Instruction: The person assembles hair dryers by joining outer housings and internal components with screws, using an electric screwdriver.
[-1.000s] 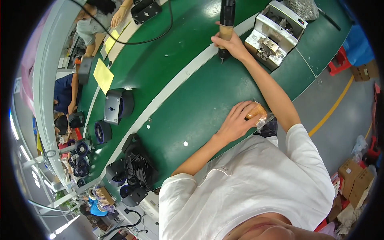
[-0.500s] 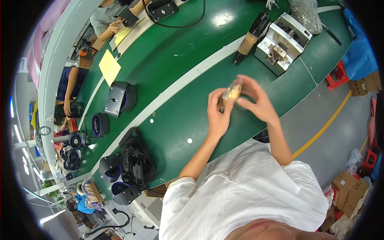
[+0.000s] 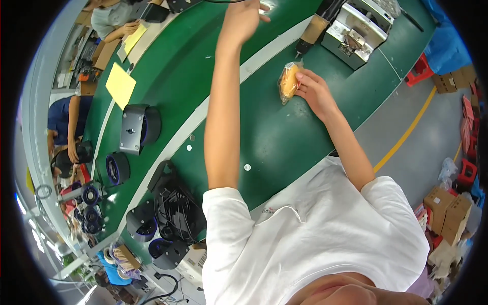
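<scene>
My right hand (image 3: pixel 315 91) is closed on one side of a golden bread roll (image 3: pixel 289 81) in a clear plastic wrapper, held over the green bench. My left arm reaches far forward, and my left hand (image 3: pixel 242 23) is over the far part of the bench at the top edge of the view. Its visible fingers are apart and point right, with nothing seen in them; part of the hand is cut off by the edge. Just beyond the roll lies a black power screwdriver (image 3: pixel 312 33) with a tan wrapped grip.
A metal fixture (image 3: pixel 353 38) stands right of the screwdriver. Black housings (image 3: pixel 140 129) stand at left, near a yellow sheet (image 3: pixel 121 85). A black bin of cables (image 3: pixel 175 208) is at the near left. Two co-workers sit across the bench. A red stool (image 3: pixel 420 70) stands beyond the bench's right edge.
My left hand has let go of the wrapped roll and swung forward and left to the top edge. My right hand alone keeps the roll, now slightly farther forward.
</scene>
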Tool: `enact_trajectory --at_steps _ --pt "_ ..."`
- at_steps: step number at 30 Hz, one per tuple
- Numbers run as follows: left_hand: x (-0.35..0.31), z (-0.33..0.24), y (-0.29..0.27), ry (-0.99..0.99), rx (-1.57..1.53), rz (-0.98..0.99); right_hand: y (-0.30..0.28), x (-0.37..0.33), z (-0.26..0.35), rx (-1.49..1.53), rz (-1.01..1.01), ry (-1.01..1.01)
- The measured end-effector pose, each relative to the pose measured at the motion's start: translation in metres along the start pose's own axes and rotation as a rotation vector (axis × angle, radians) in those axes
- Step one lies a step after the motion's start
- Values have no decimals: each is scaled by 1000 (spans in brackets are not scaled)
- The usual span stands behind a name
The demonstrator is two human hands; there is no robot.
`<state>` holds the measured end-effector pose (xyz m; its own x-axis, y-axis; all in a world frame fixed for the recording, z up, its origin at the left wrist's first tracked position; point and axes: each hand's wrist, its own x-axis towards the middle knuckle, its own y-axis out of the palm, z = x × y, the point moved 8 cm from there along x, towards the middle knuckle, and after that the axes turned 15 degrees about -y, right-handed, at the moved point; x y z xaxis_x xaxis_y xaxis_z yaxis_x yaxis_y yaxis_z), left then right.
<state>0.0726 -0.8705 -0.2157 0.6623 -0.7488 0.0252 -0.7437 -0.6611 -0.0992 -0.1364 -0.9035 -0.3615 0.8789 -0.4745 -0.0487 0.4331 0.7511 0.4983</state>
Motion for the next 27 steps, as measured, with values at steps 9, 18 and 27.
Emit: enact_trajectory --at_steps 9,18,27 --pt "84 -42 13 -26 -43 -59 7 -5 8 204 -129 98" --pt "84 -69 12 -43 283 -142 5 -4 6 181 -119 148" --pt "55 -47 -19 145 404 -203 30 2 7 359 -32 105"
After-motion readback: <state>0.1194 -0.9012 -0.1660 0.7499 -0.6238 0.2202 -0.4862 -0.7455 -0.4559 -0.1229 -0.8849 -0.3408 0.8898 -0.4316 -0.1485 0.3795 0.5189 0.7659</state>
